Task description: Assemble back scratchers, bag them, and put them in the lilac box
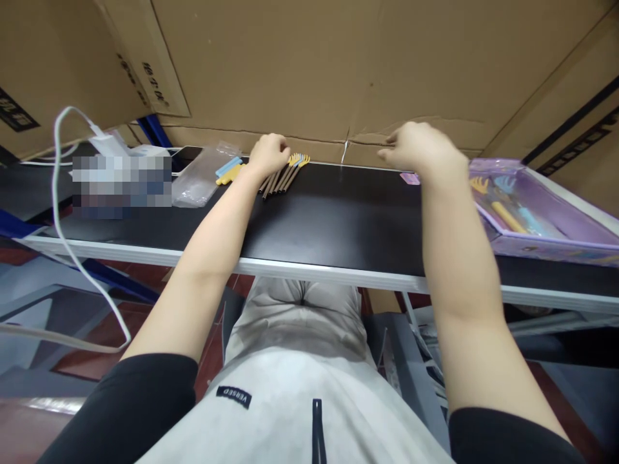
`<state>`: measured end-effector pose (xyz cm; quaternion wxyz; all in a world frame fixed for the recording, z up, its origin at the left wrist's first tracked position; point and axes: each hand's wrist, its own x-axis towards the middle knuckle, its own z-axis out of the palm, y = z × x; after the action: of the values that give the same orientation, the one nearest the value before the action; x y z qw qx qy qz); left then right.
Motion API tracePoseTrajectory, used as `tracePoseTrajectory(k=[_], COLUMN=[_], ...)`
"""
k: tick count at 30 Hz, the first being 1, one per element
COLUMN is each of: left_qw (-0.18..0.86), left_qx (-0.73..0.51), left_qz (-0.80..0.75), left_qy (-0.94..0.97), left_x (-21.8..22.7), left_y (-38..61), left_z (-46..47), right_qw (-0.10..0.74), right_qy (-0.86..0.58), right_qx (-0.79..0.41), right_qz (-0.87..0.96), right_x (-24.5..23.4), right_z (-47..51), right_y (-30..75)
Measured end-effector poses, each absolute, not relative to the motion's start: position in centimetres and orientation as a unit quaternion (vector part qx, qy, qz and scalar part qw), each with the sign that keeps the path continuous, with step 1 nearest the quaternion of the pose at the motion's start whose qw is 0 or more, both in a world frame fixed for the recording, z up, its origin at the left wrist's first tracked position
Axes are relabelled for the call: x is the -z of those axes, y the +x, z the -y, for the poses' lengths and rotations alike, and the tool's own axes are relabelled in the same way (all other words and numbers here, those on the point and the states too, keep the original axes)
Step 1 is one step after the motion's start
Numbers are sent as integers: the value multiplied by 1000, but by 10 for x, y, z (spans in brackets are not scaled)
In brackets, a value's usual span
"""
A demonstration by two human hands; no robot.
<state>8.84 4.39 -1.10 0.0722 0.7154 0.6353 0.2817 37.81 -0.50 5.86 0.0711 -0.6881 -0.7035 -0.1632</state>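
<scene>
Black table (333, 219) — sticks (280, 183) beside left hand (269, 154), can't tell if gripping, so go gently; right hand (418, 149), fingers apart.

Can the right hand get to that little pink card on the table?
Probably yes. The right hand looks close to the pink card, and I see nothing blocking the way between them.
</scene>
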Motion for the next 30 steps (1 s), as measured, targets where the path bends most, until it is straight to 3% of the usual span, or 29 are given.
tracePoseTrajectory(k=[4,13,20,30], left_qw=[19,62,70,121], left_qx=[-246,-166,-129,-200], left_qz=[-700,-709,-710,-717], left_qy=[670,683,689,657], left_x=[15,29,38,45], left_y=[67,65,59,57], left_z=[-49,-53,-64,-71], right_qw=[29,-67,-79,-74], right_qy=[-645,-507,-521,-522], right_qx=[92,73,61,54], right_qz=[758,856,848,848], right_x=[-44,32,35,37], right_z=[9,-6,0,0], right_y=[319,307,301,301])
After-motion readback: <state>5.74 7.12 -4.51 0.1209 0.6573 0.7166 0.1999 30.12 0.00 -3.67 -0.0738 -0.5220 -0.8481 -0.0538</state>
